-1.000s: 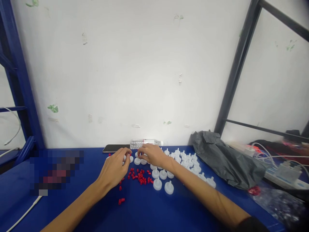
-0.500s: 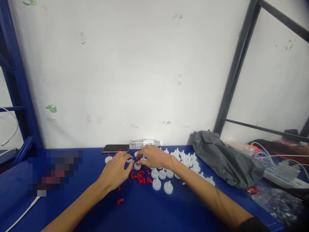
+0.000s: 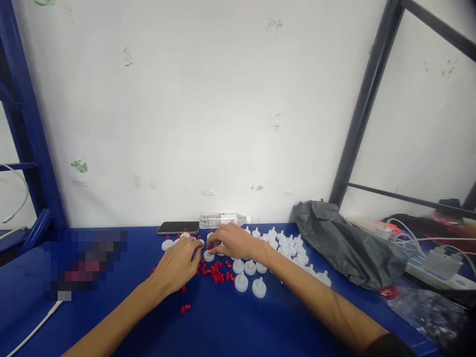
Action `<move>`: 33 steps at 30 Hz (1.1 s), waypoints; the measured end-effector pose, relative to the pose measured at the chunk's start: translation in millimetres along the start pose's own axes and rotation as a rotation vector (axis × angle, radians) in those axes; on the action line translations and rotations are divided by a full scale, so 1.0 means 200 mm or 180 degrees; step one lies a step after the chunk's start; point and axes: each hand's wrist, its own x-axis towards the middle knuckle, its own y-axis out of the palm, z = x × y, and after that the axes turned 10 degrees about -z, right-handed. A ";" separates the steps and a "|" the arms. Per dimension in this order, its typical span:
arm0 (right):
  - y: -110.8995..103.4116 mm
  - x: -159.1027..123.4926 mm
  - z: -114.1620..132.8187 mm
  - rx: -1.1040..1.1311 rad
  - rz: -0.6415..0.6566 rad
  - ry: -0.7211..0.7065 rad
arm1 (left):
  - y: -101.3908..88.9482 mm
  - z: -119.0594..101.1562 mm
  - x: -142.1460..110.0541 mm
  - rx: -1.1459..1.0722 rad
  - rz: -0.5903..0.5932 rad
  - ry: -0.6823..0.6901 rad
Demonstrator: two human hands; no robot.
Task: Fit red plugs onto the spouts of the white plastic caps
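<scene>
My right hand point(image 3: 235, 242) reaches in from the right, thumb and fingertips closed around the tip of a white nozzle cap point(image 3: 208, 256) with a small red tip cap point(image 3: 209, 247) on it. Just left of it, my left hand point(image 3: 177, 264) is palm down, thumb apart from the curved fingers. Its fingertips are beside another white cap, partly hidden. Several white caps with red tips, such as one white cap point(image 3: 167, 245), stand behind the left hand. A scatter of loose red tip caps point(image 3: 215, 271) lies on the blue table in front of the hands.
Many plain white nozzle caps point(image 3: 259, 287) stand at the right. A phone point(image 3: 178, 227) and a plastic bottle point(image 3: 225, 220) lie along the wall. A grey bag point(image 3: 349, 248), a power strip point(image 3: 446, 272) and clear plastic wrap point(image 3: 431, 315) occupy the right side.
The white cap under my right hand has shifted slightly left along with the fingertips. My left thumb has drawn back left, away from that cap.
</scene>
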 end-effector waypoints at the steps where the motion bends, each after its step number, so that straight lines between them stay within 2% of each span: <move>1: 0.00 0.00 0.00 -0.0019 -0.0004 -0.0005 | 0.00 0.00 0.00 -0.0019 -0.0017 -0.0009; 4: -0.02 0.00 0.01 0.0029 -0.0170 0.0063 | -0.01 -0.01 0.00 -0.0090 -0.0099 -0.0065; 9: -0.09 0.00 0.06 0.0820 -0.0649 0.0241 | -0.05 -0.04 0.01 -0.0295 -0.0259 -0.0014; 13: -0.11 -0.01 0.09 0.0504 -0.0426 0.0274 | -0.07 -0.05 0.02 -0.0223 -0.0414 0.0051; 17: -0.09 -0.02 0.07 0.0174 -0.0138 0.0108 | -0.07 -0.05 0.00 -0.0248 -0.0440 0.0014; 20: -0.09 -0.02 0.06 0.0602 0.0075 0.0065 | -0.08 -0.07 0.00 -0.0192 -0.0481 0.0095; 23: -0.10 -0.01 0.05 0.1297 0.0254 0.0104 | -0.11 -0.10 0.01 -0.0205 -0.0323 0.0072; 25: -0.11 0.00 0.05 0.1814 0.0396 0.0139 | -0.12 -0.12 0.03 -0.0674 -0.0098 -0.0061; 27: -0.13 0.00 0.04 0.2141 0.0424 0.0178 | -0.13 -0.12 0.04 -0.1512 0.0130 -0.0347; 29: -0.14 -0.01 0.01 0.2092 0.0116 0.0293 | -0.13 -0.10 0.04 -0.2238 0.0274 -0.0604; 31: -0.15 -0.01 -0.04 0.1740 -0.0360 0.0517 | -0.13 -0.06 0.04 -0.2543 0.0219 -0.0758; 33: -0.16 -0.02 -0.08 0.1385 -0.0484 0.0673 | -0.15 -0.01 0.05 -0.2461 -0.0066 -0.0810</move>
